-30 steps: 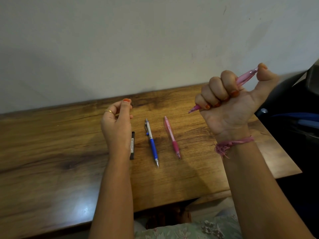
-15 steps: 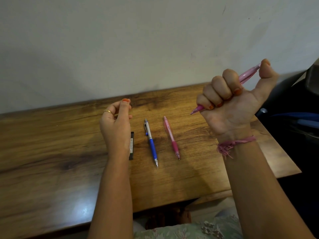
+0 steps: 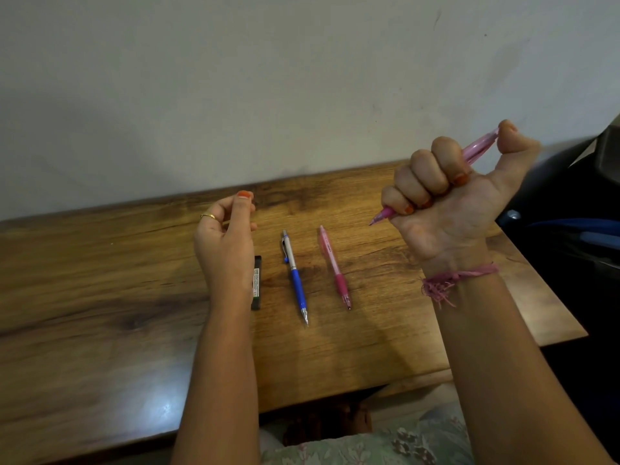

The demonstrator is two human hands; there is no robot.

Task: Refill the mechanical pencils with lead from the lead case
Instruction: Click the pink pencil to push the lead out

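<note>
Right hand (image 3: 449, 199) raised above the worktop (image 3: 100, 297), fist closed round a pink pencil (image 3: 476, 149); thumb pressed on its top end, tip poking out below the little finger, pointing left and down. Left hand (image 3: 224, 243) hovers over the worktop, fingers (image 3: 245, 199) loosely curled toward the thumb; cannot tell whether they pinch anything. Gold ring (image 3: 208, 216) on one finger.

Lead case (image 3: 257, 283), black, lies flat on the worktop, partly hidden behind the left wrist. Just right of it a blue pencil (image 3: 295, 276), then a second pink pencil (image 3: 335, 266), both lying apart, tips toward the person.

Pink thread band (image 3: 459, 276) on the right wrist. Pale wall (image 3: 302, 78) behind. Dark bag-like object (image 3: 570, 213) off the worktop's right end.
</note>
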